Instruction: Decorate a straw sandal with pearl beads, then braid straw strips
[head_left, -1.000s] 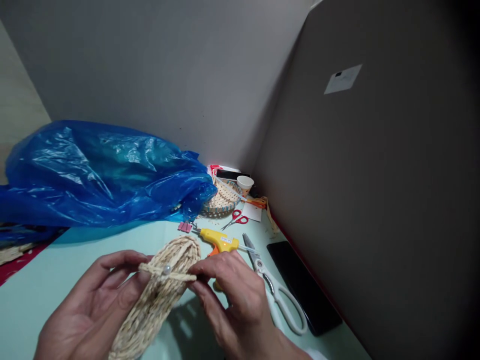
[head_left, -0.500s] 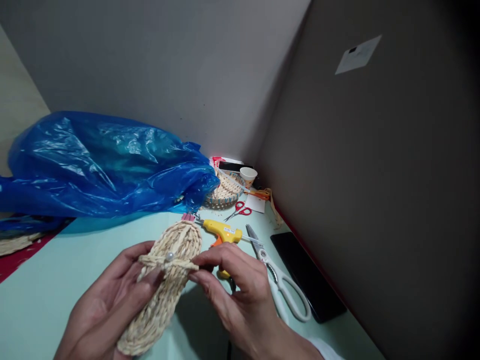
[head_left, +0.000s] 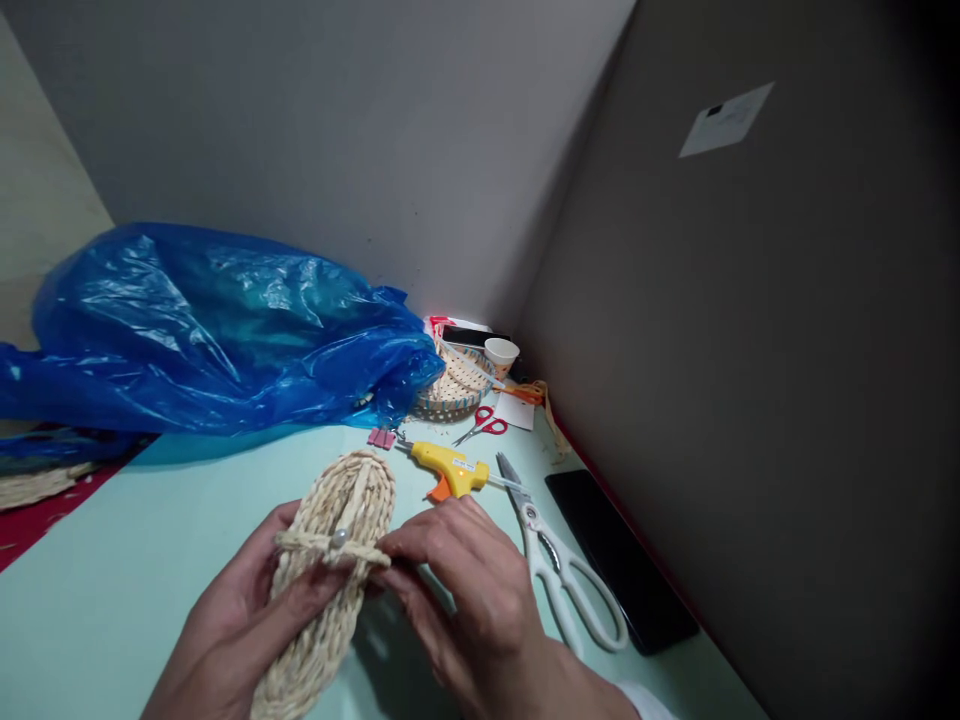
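Observation:
A small woven straw sandal [head_left: 346,520] is held above the pale green table [head_left: 112,590]. A twisted straw strap with a pearl bead [head_left: 339,538] runs across it. My left hand [head_left: 240,620] cups the sandal from below, thumb resting on the sole and fingers curled at the strap's left end. My right hand [head_left: 465,590] pinches the strap's right end against the sandal's edge, fingers pressed together.
A yellow glue gun [head_left: 450,468], white-handled shears [head_left: 559,575], a dark phone [head_left: 622,560] and pink clips [head_left: 382,438] lie near my right hand. Behind are red scissors [head_left: 484,425], a woven basket [head_left: 454,385], a paper cup [head_left: 500,354] and a big blue plastic bag [head_left: 210,330]. Grey walls close in behind and at right.
The sandal and both hands have shifted slightly; my left thumb now lies over the sole below the strap. My right hand stays pinched on the strap's right end.

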